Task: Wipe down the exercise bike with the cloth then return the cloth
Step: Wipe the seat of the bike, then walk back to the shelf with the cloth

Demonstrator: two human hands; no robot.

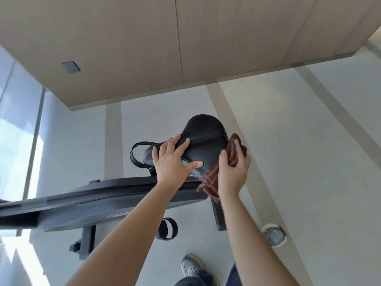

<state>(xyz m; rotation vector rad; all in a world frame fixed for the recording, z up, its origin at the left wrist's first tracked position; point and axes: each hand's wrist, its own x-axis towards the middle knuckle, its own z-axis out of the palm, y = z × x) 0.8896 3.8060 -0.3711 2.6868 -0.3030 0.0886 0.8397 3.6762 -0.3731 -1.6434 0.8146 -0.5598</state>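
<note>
Your left hand (172, 162) lies flat, fingers spread, on the black padded saddle (204, 139) of the dark grey exercise bike (99, 203). Your right hand (233, 172) grips the bunched brown cloth (234, 150), fingers curled round it, against the saddle's right edge.

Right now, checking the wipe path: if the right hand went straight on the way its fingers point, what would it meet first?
Likely the saddle, through the cloth the right hand holds; depth is unclear, so it might pass beside it.
</note>
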